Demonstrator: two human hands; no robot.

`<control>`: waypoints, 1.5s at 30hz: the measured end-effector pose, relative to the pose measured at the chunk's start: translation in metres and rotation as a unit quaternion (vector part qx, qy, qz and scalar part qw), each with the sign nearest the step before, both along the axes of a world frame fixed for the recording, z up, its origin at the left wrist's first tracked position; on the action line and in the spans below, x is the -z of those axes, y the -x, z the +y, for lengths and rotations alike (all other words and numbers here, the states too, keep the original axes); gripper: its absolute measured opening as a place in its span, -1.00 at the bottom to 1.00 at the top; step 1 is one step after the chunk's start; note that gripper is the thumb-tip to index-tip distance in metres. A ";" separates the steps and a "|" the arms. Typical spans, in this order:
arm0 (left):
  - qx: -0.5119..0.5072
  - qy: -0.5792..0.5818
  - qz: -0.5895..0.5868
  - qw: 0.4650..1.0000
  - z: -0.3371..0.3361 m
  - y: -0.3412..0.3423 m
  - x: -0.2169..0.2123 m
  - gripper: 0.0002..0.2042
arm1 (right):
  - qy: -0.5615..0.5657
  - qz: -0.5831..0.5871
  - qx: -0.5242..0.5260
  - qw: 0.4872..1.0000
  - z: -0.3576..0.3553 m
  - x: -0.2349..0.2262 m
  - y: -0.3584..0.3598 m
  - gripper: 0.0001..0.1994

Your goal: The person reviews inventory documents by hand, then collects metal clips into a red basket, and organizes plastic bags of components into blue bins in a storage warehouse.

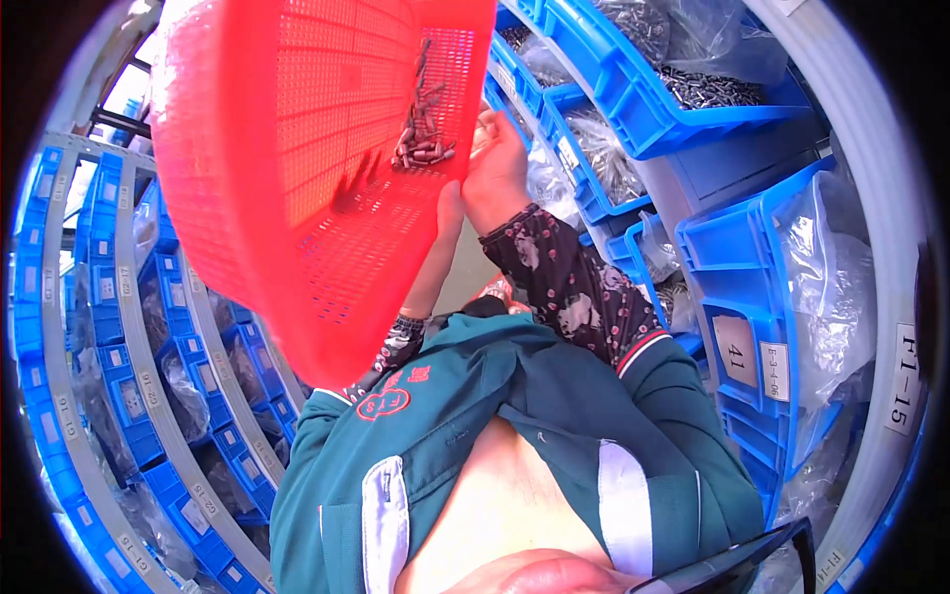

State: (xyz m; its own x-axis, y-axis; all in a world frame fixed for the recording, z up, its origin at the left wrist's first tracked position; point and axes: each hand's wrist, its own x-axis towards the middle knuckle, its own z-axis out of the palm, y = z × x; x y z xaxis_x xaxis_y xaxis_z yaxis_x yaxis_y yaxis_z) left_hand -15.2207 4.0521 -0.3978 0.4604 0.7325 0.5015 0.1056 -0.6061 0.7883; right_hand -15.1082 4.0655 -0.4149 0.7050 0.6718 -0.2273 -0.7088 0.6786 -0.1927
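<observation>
The right hand point(498, 163), fingers partly curled, is at the edge of a red basket point(233, 228) toward 11 o'clock; the left hand point(449, 210) is mostly hidden beside it, and neither grip can be told. Steady support under the apparently tilted, perforated plastic should keep the small metal cylinders point(424, 152) gathered. Around 2 o'clock, smooth blue bins point(683, 134) hold crinkled clear bags point(708, 40).

Left: grey shelving point(126, 309), rows of labelled blue bins point(104, 238). Right: grey rack point(859, 89), open blue bins point(732, 233), clear plastic bags point(831, 287) inside. Greyish floor patch point(471, 275) between. Bright light point(124, 87), far left.
</observation>
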 end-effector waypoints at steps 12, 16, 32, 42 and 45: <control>-0.039 -0.008 0.016 0.999 0.020 -0.004 -0.015 -0.59 | 0.010 0.039 -0.053 0.998 0.027 -0.015 0.003 -0.78; 0.002 -0.011 -0.028 1.000 0.029 -0.005 -0.012 -0.66 | -0.002 0.056 -0.068 0.996 0.033 -0.004 0.004 -0.80; -0.006 -0.121 0.043 0.992 0.028 -0.005 -0.038 -0.60 | 0.017 0.099 -0.066 0.993 0.030 -0.001 0.013 -0.77; -0.028 -0.071 -0.148 0.986 0.054 0.005 -0.040 -0.51 | 0.032 0.092 -0.099 0.990 -0.059 0.009 -0.011 -0.76; -0.027 0.022 -0.169 0.985 0.067 0.008 -0.027 -0.53 | 0.028 0.092 -0.078 0.992 -0.106 -0.016 -0.011 -0.75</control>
